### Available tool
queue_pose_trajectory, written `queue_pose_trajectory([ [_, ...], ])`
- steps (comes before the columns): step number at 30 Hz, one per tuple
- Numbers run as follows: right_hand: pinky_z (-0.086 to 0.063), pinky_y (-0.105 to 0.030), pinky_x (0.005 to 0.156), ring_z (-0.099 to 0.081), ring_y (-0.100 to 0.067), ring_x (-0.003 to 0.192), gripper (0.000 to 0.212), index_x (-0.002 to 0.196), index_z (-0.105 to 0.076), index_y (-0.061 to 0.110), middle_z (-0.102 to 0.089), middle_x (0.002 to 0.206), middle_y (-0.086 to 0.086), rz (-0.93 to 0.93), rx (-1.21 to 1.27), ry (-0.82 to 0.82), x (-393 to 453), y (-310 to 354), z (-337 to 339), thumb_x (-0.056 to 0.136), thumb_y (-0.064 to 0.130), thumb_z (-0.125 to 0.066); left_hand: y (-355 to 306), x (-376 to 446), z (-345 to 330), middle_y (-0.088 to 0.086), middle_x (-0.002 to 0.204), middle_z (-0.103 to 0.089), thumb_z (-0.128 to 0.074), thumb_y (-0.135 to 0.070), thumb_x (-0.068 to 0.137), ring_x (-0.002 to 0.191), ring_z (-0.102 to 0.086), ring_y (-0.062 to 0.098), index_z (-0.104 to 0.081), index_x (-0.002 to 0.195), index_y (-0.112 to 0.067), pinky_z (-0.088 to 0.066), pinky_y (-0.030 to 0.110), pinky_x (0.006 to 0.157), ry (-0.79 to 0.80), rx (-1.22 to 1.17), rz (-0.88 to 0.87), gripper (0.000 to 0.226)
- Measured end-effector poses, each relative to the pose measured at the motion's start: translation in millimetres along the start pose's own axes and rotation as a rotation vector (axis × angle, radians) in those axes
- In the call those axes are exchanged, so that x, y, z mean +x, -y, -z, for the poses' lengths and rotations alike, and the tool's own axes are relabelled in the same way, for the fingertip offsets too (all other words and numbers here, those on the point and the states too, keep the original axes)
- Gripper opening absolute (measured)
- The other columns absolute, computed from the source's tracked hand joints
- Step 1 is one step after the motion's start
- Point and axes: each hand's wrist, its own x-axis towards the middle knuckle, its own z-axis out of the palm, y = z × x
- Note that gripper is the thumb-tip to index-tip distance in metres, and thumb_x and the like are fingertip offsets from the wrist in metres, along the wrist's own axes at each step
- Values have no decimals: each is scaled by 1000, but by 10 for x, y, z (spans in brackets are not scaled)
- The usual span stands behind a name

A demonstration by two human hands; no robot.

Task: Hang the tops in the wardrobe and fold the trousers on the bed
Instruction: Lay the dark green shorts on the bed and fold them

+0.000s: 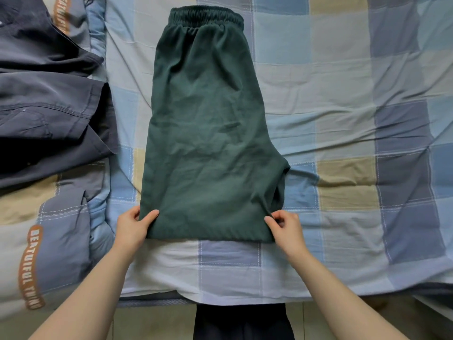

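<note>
Dark green trousers (208,133) lie folded on the checked bed sheet (343,119), elastic waistband at the far end and the folded edge nearest me. My left hand (133,228) grips the near left corner of the fold, thumb on top and fingers tucked under the cloth. At the near right corner my right hand (285,225) pinches the fabric between thumb and fingertips. Both forearms reach in from the bottom of the view.
Dark navy garments (49,101) lie piled at the left on a blue and beige quilt (49,241) with orange lettering. The bed's near edge (220,299) runs across the bottom, floor tiles below it. Bare sheet stretches to the right.
</note>
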Motion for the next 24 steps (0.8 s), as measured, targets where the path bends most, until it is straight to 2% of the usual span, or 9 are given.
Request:
queue_pose_trajectory([
  [3, -43, -35, 73, -54, -24, 76, 19, 73, -53, 17, -56, 76, -3, -103, 45, 13, -85, -134, 112, 87, 14, -66, 23, -83, 28, 8, 80, -67, -77, -14, 83, 79, -63, 27, -64, 86, -5, -47, 29, 65, -71, 124, -4, 16],
  [5, -45, -38, 80, -57, -26, 84, 19, 83, -50, 16, -57, 82, -1, -191, -4, 25, -135, -196, 194, 84, 7, -67, 9, -160, -29, 12, 95, -64, -80, -13, 77, 97, -60, 37, -60, 104, -6, -45, 40, 77, -224, 413, -59, 34],
  [8, -45, -37, 90, -56, -21, 93, 26, 105, -52, 10, -58, 101, -6, -182, 90, -68, 37, 42, 378, 84, 3, -65, -111, -357, -374, 17, 124, -51, -75, -3, 63, 107, -50, 42, -52, 129, -12, -41, 51, 89, -341, 733, -447, 71],
  [11, -43, -29, 86, -54, -16, 90, 29, 116, -56, 5, -59, 105, -5, 9, 64, -199, 428, 506, 546, 88, 12, -63, -294, -625, -982, 9, 120, -52, -68, -1, 54, 101, -54, 36, -56, 122, -13, -44, 45, 85, -147, 754, -956, 71],
  [13, -43, -28, 87, -54, -15, 93, 37, 123, -54, 4, -59, 107, -3, 90, 7, -153, 681, 791, 576, 91, 21, -62, -418, -802, -1449, 7, 123, -56, -67, -8, 57, 106, -55, 32, -58, 122, -14, -46, 42, 87, 49, 765, -1090, 66],
  [15, -45, -34, 94, -56, -17, 100, 49, 131, -50, 6, -59, 114, -3, 96, -98, 10, 873, 985, 568, 91, 31, -62, -532, -892, -1861, 4, 127, -59, -74, -24, 64, 108, -57, 27, -59, 125, -18, -47, 37, 87, 146, 822, -1090, 62],
  [17, -43, -33, 96, -55, -18, 107, 52, 134, -47, 10, -56, 117, -2, 64, -249, 172, 980, 1069, 562, 90, 33, -63, -683, -938, -2113, 0, 123, -60, -76, -46, 70, 101, -59, 23, -59, 126, -19, -48, 34, 78, 169, 867, -975, 64],
  [21, -49, -34, 84, -63, -27, 99, 18, 98, -62, 13, -66, 99, -7, 39, -362, 206, 1075, 1157, 632, 83, 16, -70, -868, -976, -2254, -1, 129, -54, -60, -64, 83, 112, -53, 24, -38, 143, -18, -42, 39, 85, 159, 660, -603, 79],
  [24, -45, -22, 64, -59, -15, 78, 16, 85, -59, 16, -59, 78, 4, 173, -424, 216, 896, 1346, 618, 80, 21, -73, -938, -1024, -2203, -5, 134, -51, -64, -66, 78, 117, -53, 22, -29, 145, -23, -41, 40, 88, 89, 479, -424, 87],
])
